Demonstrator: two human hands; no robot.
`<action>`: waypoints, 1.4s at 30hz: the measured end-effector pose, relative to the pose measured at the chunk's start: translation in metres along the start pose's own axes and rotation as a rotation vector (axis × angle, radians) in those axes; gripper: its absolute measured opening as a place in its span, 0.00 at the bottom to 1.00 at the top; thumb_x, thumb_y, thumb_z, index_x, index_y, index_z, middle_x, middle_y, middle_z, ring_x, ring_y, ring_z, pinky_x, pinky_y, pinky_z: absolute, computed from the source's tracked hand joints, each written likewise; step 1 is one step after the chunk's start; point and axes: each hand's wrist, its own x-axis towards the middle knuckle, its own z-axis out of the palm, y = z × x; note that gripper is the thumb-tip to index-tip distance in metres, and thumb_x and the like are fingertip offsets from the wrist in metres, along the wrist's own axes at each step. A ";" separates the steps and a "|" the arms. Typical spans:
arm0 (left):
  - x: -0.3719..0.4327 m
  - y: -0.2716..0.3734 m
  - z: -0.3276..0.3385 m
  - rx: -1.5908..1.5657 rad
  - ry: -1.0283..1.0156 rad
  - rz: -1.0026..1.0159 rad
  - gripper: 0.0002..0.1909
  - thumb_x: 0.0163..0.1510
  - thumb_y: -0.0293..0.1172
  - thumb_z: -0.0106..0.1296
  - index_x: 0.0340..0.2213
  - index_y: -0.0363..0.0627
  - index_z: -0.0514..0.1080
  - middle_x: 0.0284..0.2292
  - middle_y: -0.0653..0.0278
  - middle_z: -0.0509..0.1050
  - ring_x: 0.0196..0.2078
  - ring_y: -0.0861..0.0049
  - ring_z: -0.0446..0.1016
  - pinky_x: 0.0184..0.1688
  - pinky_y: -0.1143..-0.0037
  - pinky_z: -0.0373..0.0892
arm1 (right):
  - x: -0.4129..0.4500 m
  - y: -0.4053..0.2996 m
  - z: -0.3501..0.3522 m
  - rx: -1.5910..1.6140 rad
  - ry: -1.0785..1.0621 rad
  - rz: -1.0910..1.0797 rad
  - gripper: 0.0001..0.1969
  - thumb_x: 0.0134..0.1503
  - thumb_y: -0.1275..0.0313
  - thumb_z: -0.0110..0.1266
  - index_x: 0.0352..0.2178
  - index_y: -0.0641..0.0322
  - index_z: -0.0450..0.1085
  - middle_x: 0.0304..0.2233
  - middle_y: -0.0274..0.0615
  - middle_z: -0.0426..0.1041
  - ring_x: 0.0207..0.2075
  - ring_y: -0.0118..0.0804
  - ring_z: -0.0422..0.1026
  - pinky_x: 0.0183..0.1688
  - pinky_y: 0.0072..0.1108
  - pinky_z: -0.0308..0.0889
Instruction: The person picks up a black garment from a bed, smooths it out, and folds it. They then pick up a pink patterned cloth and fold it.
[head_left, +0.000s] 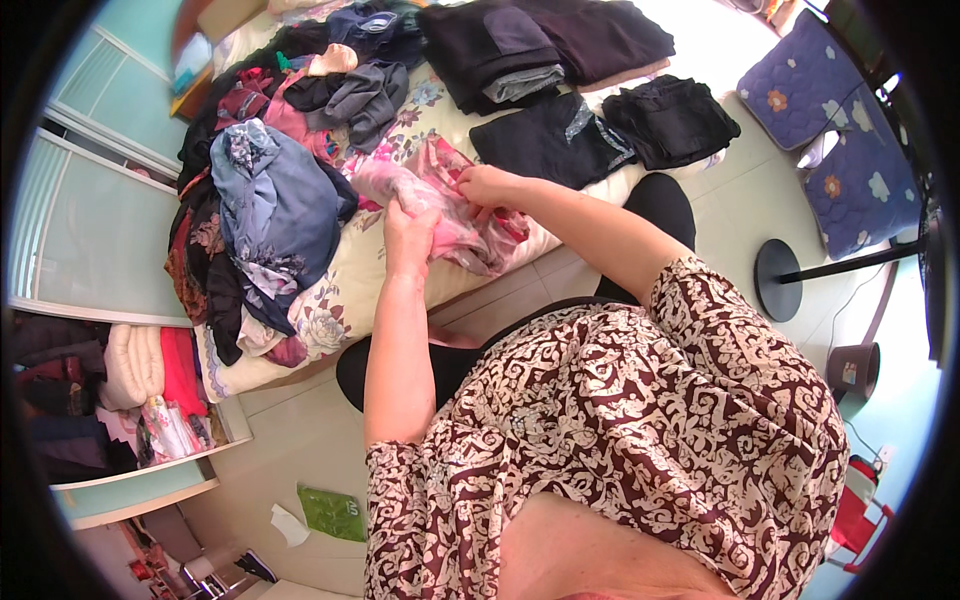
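Observation:
A pink and white thin printed garment (457, 217) lies bunched at the near edge of the bed, partly lifted. My left hand (410, 232) grips its left part, thumb on top. My right hand (487, 187) pinches its far right part, where red patches show; the fingertips are partly hidden in the cloth. Left of my left hand, a blue garment with floral print (277, 202) lies heaped on other clothes. Beyond my right hand, a folded black garment with glittery trim (551, 139) lies flat on the floral bedspread (326, 315).
Folded black clothes (671, 120) and a dark stack (487, 56) sit along the bed's far right. A sliding-door wardrobe (105, 225) with an open clothes compartment stands left. Dark blue quilted cushions (862, 187), a round black stand base (776, 281) and a green packet (331, 512) are around.

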 end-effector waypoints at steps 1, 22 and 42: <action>0.005 0.007 0.012 0.054 0.005 0.030 0.23 0.39 0.25 0.56 0.41 0.32 0.67 0.35 0.61 0.72 0.35 0.77 0.71 0.39 0.77 0.68 | 0.010 0.003 -0.015 -0.622 0.105 -0.101 0.21 0.55 0.63 0.48 0.44 0.69 0.68 0.42 0.56 0.72 0.38 0.48 0.76 0.37 0.36 0.73; -0.070 -0.046 -0.062 -0.511 0.082 -0.280 0.25 0.45 0.21 0.48 0.48 0.33 0.64 0.42 0.56 0.70 0.42 0.66 0.72 0.44 0.71 0.70 | -0.014 -0.018 0.001 -1.248 0.259 -0.140 0.14 0.44 0.71 0.54 0.34 0.67 0.74 0.35 0.52 0.76 0.39 0.48 0.76 0.38 0.32 0.72; -0.060 -0.041 -0.060 0.337 0.258 -0.129 0.28 0.49 0.47 0.59 0.35 0.29 0.71 0.33 0.55 0.74 0.35 0.72 0.70 0.40 0.74 0.66 | 0.028 -0.008 -0.016 -1.116 0.520 -0.216 0.10 0.49 0.72 0.51 0.33 0.63 0.74 0.32 0.50 0.77 0.36 0.47 0.77 0.36 0.31 0.73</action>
